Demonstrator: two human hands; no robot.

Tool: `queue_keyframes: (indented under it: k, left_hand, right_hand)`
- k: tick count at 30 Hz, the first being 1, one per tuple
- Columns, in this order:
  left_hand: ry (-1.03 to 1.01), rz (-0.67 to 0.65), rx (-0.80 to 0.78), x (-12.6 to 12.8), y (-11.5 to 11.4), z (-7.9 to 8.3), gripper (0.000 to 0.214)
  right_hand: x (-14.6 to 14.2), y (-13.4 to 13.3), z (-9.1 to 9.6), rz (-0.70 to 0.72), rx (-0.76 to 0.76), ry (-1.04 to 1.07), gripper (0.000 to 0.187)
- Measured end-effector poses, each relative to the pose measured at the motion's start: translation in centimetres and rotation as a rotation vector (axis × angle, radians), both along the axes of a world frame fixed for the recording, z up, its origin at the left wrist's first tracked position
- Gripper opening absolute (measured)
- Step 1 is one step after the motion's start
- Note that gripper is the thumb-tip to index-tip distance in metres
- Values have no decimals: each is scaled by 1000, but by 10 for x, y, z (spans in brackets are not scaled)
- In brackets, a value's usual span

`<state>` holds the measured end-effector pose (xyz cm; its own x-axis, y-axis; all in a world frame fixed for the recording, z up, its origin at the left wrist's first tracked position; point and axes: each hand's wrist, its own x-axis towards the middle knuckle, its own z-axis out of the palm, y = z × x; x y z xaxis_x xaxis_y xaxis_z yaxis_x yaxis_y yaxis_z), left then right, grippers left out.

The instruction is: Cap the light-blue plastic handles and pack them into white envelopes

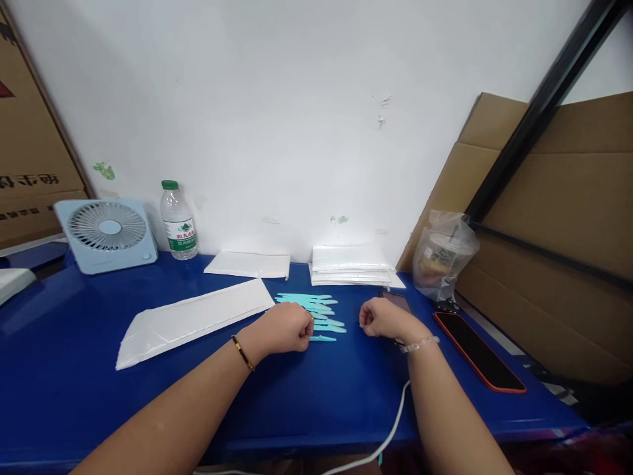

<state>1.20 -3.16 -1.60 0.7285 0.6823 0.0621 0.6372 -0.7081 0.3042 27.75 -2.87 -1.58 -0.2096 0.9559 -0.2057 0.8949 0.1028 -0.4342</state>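
Several slim teal plastic sticks, shaped like eyebrow razors (324, 313), lie fanned in a loose column on the blue table. My left hand (289, 326) is over their left ends with its fingers curled closed; whatever is under or in the fingers is hidden. Just right of the sticks, my right hand (383, 318) is closed with its fingers curled in, and nothing shows in it. A dark phone-like device (397, 301) is partly covered by the right hand. Left of the sticks a long white padded envelope (195, 321) lies slanted.
Along the wall lie a white envelope (247, 264) and a stack of white envelopes (351, 264). A blue fan (109, 227) and water bottle (179, 224) stand left. At right are a bagged drink cup (442, 254), a red-cased phone (479, 353) and cardboard (554, 264). A white cable (395, 422) crosses the front edge.
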Motion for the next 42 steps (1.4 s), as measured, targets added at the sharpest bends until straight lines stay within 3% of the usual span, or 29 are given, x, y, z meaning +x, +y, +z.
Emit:
queue_keyframes:
  k: [2, 4, 8, 11, 15, 24, 29, 32, 35, 37, 40, 42]
  left_hand:
    - [-41, 27, -21, 0, 1, 1, 10]
    - [-135, 64, -81, 0, 3, 3, 10]
    - [-397, 130, -241, -2, 7, 5, 16]
    - [-487, 160, -301, -3, 10, 5, 20]
    - [-514, 157, -318, -4, 10, 6, 22]
    - [-517, 159, -332, -5, 9, 10, 29]
    - [-409, 154, -174, -7, 15, 1, 37]
    - [-263, 155, 22, -10, 21, -11, 67]
    - [-85, 194, 68, -11, 27, -21, 106]
    - [-15, 203, 47, -9, 29, -23, 101]
    - [8, 150, 54, -6, 28, -20, 76]
    - [3, 97, 66, -3, 25, -16, 58]
  right_hand:
    - [-1, 2, 0, 23, 10, 147, 10]
    - [-6, 2, 2, 21, 72, 436, 8]
    - [-24, 0, 10, -56, 268, 984, 24]
    - [-37, -3, 12, -122, 328, 1141, 28]
    - [-44, -5, 10, -133, 311, 1196, 28]
    - [-57, -8, 4, -40, 230, 1128, 27]
    - [-53, -3, -1, -17, 125, 1001, 31]
    - [-46, 0, -5, 34, 14, 806, 32]
    - [-42, 3, -10, 89, 21, 595, 30]
    - [-41, 4, -12, 140, 141, 431, 35]
    - [-43, 3, -14, 217, 323, 204, 73]
    - [-47, 2, -14, 284, 318, 118, 74]
